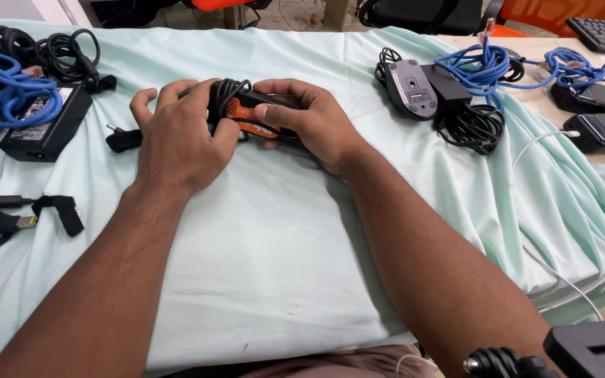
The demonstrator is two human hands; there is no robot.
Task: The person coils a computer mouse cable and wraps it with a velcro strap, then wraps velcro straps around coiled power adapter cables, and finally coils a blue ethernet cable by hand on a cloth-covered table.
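Black camera-mount hardware [568, 350] sits at the bottom right edge, closest to us, and from there our forearms reach out over the pale green cloth [260, 266]. Both hands meet at the cloth's middle on a black power adapter [264, 115] with an orange label, its black cable [227, 94] looped round the body. Our left hand [176, 133] curls over the coil and presses it down; our right hand [309, 122] clamps the adapter's other end, thumb across the label. We judge that we are partway through bundling the cord against the brick, since the plug end [122, 138] lies loose just beside the left hand. Winding on calls for a steady right-hand grip while the left gathers that loose end snugly.
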